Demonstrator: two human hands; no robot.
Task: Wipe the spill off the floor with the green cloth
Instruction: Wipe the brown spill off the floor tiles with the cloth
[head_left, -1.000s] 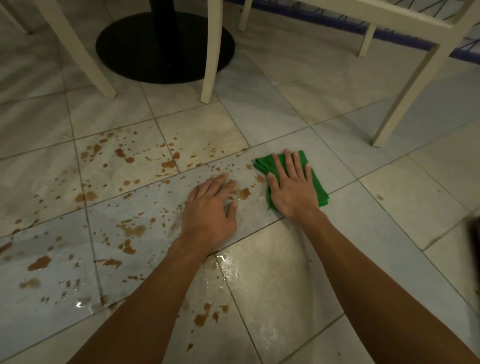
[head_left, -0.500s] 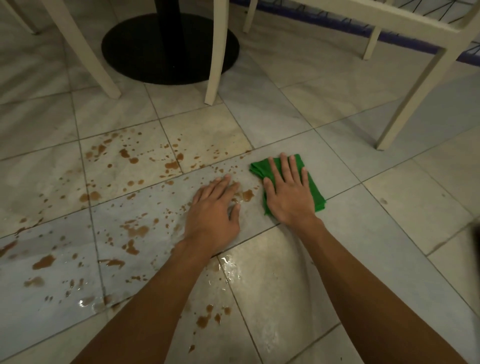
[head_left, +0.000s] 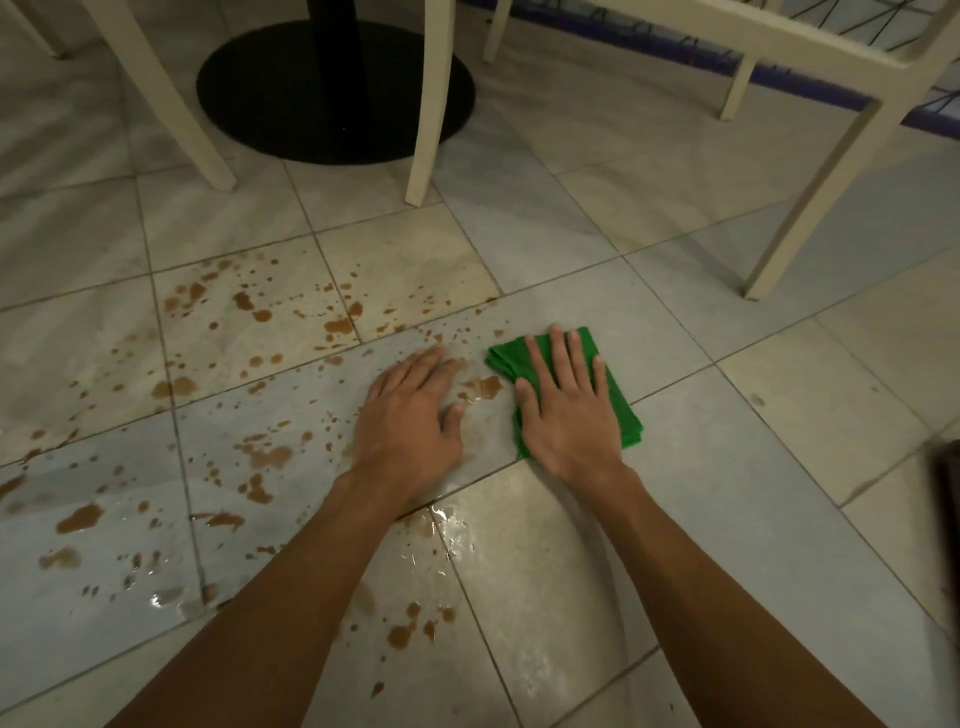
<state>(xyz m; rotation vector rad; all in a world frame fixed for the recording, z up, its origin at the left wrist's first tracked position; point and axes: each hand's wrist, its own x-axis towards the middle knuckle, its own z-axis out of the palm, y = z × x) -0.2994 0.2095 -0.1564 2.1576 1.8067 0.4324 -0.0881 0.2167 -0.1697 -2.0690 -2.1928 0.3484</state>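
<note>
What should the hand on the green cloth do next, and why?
Probably slide the green cloth leftward under the flat right hand onto the brown puddle just beside it. That puddle lies between the cloth and the left hand, which is pressed on the tiled floor, and most brown splatter spreads farther left.

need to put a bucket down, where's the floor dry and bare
Bare tiles right of the cloth, up to the chair leg, look dry. Brown spill crowds everything left of the left hand; wet sheen lies between the forearms.
</note>
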